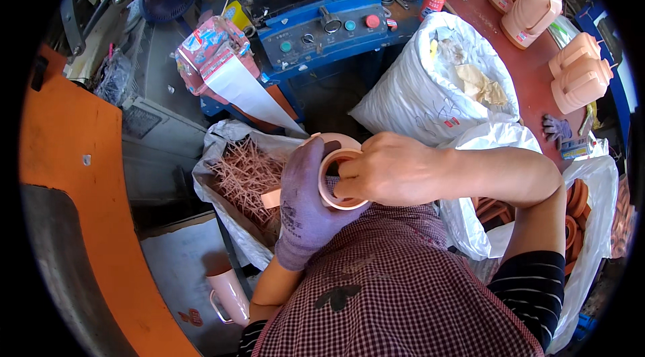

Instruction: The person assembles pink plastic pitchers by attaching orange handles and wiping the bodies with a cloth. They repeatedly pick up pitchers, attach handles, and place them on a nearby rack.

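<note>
My left hand, in a purple work glove, wraps around a peach plastic jug in front of my apron. The jug's round mouth faces up toward me, and a flat peach piece, possibly its handle, juts out left of the glove. My bare right hand is curled at the mouth, with fingertips bent inside the rim. Whether those fingers pinch anything is hidden. Just left of the gloved hand, a white-lined container holds many thin pinkish plastic strips.
A blue machine with buttons stands ahead. Right of it are a full white sack and a red-brown table with several peach jugs. A bag of brown plastic parts sits at right, a pink mug at lower left.
</note>
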A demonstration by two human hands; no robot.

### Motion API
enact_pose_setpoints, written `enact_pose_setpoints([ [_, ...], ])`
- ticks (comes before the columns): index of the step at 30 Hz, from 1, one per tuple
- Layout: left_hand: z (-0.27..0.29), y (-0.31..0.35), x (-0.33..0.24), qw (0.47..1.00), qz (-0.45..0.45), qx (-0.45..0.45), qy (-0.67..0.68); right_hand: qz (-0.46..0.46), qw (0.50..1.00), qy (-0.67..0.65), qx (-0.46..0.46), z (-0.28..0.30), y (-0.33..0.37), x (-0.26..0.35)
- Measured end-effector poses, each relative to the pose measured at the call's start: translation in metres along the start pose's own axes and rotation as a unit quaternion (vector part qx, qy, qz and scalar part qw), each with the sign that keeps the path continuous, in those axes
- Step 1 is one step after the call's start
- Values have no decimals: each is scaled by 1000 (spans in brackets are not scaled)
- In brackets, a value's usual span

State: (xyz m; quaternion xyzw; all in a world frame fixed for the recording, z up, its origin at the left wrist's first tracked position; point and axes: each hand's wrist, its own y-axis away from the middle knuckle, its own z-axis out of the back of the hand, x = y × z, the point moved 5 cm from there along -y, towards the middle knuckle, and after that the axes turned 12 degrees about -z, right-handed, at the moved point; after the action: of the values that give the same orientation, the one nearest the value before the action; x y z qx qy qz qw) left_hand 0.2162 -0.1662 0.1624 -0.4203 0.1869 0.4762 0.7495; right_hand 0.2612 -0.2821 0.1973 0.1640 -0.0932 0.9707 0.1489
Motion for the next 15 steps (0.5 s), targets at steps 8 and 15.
enact_pose_setpoints([
  [8,11,4,16,997,3,-80,19,-49,931,-341,-123,37,11,-30],
  [15,2,7,5,994,-27,-97,-40,-42,954,-138,-264,-2,16,5],
])
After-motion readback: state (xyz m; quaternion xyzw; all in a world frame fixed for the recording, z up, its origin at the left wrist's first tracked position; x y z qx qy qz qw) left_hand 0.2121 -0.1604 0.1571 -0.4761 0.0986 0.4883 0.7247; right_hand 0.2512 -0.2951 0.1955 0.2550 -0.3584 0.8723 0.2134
